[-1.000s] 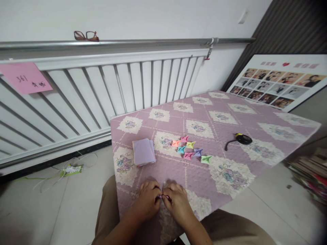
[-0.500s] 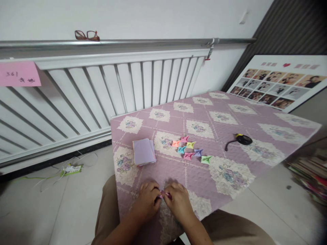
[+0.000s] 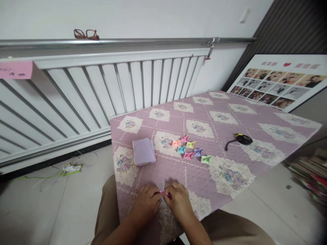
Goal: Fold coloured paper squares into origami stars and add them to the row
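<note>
Between my two hands is a small folded piece of pink paper (image 3: pixel 163 193), low over the near end of the table; the fingers cover most of it. My left hand (image 3: pixel 148 200) pinches its left end. On the other side my right hand (image 3: pixel 177 197) is closed round the right end. Beyond the hands, toward the left edge, lies a stack of coloured paper squares (image 3: pixel 143 152) with a lilac sheet on top. Several small folded paper pieces (image 3: pixel 189 156) in pink, orange, yellow, blue, purple and green stand grouped to the right of the stack.
A flowered cloth (image 3: pixel 178 122) covers the table. Farther right lies a black and yellow tape measure (image 3: pixel 243 139) with a strap. A white radiator (image 3: pixel 143 85) runs along the wall, with eyeglasses (image 3: pixel 87 34) on its pipe. A photo board (image 3: pixel 278 81) leans at the back right.
My left fingers have shifted slightly, and a bit more of the pink paper shows between the hands. The pink note on the radiator has curled upward.
</note>
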Motion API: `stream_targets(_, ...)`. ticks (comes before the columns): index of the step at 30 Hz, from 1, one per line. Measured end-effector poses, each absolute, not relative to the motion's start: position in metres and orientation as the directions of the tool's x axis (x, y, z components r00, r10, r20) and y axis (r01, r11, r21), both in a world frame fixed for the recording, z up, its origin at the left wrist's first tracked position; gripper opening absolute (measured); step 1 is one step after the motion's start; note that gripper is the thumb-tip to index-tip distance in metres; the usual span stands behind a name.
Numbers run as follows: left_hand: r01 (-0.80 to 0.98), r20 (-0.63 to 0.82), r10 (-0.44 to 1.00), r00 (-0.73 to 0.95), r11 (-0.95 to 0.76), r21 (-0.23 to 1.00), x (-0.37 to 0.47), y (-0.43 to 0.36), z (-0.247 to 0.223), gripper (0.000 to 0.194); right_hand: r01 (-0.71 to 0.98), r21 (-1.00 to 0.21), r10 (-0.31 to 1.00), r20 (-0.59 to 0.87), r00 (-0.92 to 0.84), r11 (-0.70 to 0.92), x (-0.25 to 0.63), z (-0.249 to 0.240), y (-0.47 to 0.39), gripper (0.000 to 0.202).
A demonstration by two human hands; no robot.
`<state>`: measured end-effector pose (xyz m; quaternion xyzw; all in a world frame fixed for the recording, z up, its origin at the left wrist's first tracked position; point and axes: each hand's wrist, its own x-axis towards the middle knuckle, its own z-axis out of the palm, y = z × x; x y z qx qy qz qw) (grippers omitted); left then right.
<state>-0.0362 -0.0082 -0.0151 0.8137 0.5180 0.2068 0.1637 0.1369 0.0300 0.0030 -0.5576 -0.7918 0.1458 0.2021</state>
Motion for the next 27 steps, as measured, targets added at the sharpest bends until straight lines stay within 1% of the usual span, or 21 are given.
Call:
stream_targets(5, 0.779, 0.215, 0.879, 0.426, -0.477, 0.406, -0.038, -0.010, -0.017, 0.027, 0.827, -0.451, 0.942, 0.179, -0.284, 0.335, 0.137, 0.003, 0.031, 0.020)
stream_targets(10, 0.796, 0.209, 0.874, 0.438, -0.485, 0.362, -0.038, -0.011, -0.019, 0.025, 0.823, -0.446, 0.935, 0.212, -0.284, 0.351, 0.138, 0.002, 0.031, 0.022)
stream_targets(17, 0.799, 0.285, 0.846, 0.450, -0.524, 0.296, -0.038, -0.011, -0.022, 0.018, 0.815, -0.434, 0.916, 0.290, -0.277, 0.383, 0.141, -0.007, 0.031, 0.023)
stream_targets(22, 0.806, 0.288, 0.853, 0.434, -0.511, 0.299, -0.038, -0.012, -0.026, 0.018, 0.818, -0.429, 0.913, 0.308, -0.266, 0.383, 0.141, -0.009, 0.031, 0.021)
stream_targets(27, 0.828, 0.240, 0.869, 0.432, -0.488, 0.278, -0.037, -0.012, -0.026, 0.017, 0.824, -0.426, 0.914, 0.320, -0.250, 0.375, 0.140, -0.012, 0.032, 0.021)
